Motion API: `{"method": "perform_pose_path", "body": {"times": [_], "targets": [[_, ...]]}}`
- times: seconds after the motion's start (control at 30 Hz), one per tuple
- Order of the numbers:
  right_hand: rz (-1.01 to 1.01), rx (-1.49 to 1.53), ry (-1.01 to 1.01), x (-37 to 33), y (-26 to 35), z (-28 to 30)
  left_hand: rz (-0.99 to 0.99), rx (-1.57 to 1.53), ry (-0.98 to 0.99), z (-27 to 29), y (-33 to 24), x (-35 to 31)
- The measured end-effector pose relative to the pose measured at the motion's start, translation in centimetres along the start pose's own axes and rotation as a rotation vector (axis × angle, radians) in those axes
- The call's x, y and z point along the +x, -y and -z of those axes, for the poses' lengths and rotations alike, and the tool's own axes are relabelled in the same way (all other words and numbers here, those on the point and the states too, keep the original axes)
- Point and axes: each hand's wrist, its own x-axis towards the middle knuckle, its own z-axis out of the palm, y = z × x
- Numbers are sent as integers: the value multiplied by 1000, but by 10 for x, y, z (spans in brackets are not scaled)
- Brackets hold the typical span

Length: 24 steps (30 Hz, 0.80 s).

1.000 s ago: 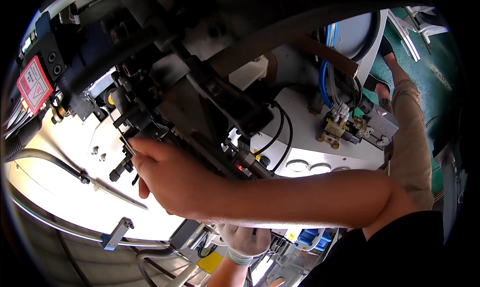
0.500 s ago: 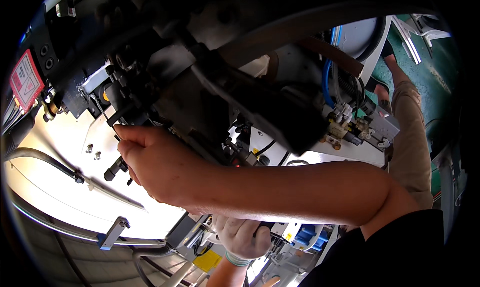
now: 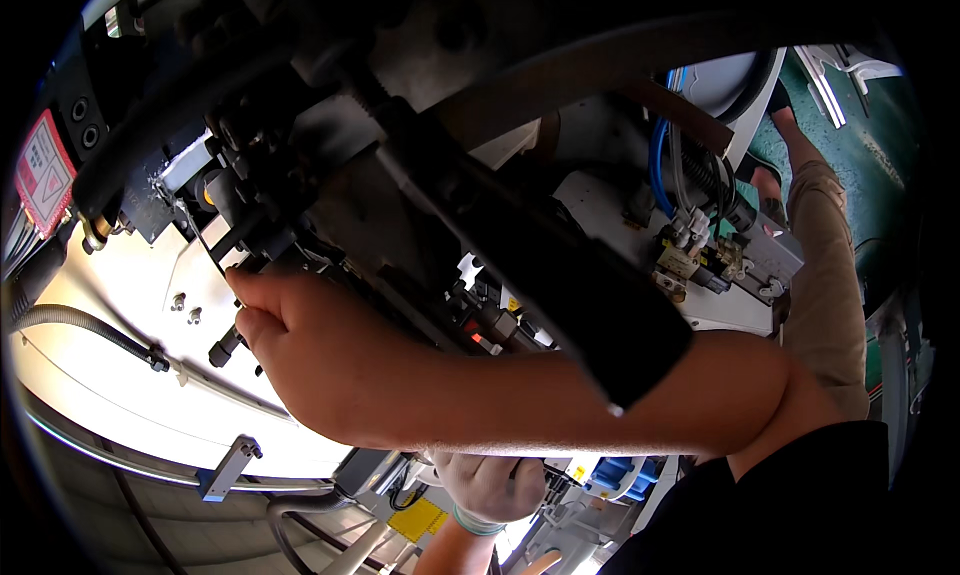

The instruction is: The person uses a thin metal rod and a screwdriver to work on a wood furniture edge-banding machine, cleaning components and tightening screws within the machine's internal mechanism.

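Beside the upper edge of the machine's bright white panel (image 3: pixel 140 415), the person's bare right hand (image 3: pixel 275 340) pinches a slim metal rod (image 3: pixel 205 240) between thumb and forefinger, the other fingers curled under. The rod slants up and left from the fingertips toward a dark mechanism (image 3: pixel 240 200); whether its far end touches anything there cannot be told. The right forearm (image 3: pixel 560 400) reaches across from the right, and a long black bar (image 3: pixel 590 305) close to the camera cuts in front of it. Below that forearm, past the panel's lower right corner, the left hand (image 3: pixel 490 487), in a white glove, is bent at the fingers; what it grips, if anything, is hidden. Two bolts (image 3: pixel 186 309) stand out of the panel near the right hand, a ribbed conduit (image 3: pixel 95 320) curves in at its left edge, and a bracket (image 3: pixel 230 468) sits on its lower edge. Farther right, brass fittings (image 3: pixel 680 263) and a blue hose (image 3: pixel 658 170) sit near a tan trouser leg (image 3: pixel 825 265).
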Motion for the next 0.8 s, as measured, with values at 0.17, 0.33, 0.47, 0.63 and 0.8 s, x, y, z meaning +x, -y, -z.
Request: {"method": "perform_pose_path", "body": {"times": [0.17,0.33,0.47,0.63,0.8], "targets": [[100,-100,127,-7,-26,-19,-150,-103,-38,-8,4,6],[-22,-92,150,-12,-33,-18,22,-251,-136,-17,6,-7],[336,-140,-109,-19,-49,-8,-114,-7,-5,-5,12,-19],[489,-165,-216,-2,-52,-16,-51,3,27,-3,4,-17],[333,-86,-110,5,-48,-20,-133,132,65,-2,9,-21]]}}
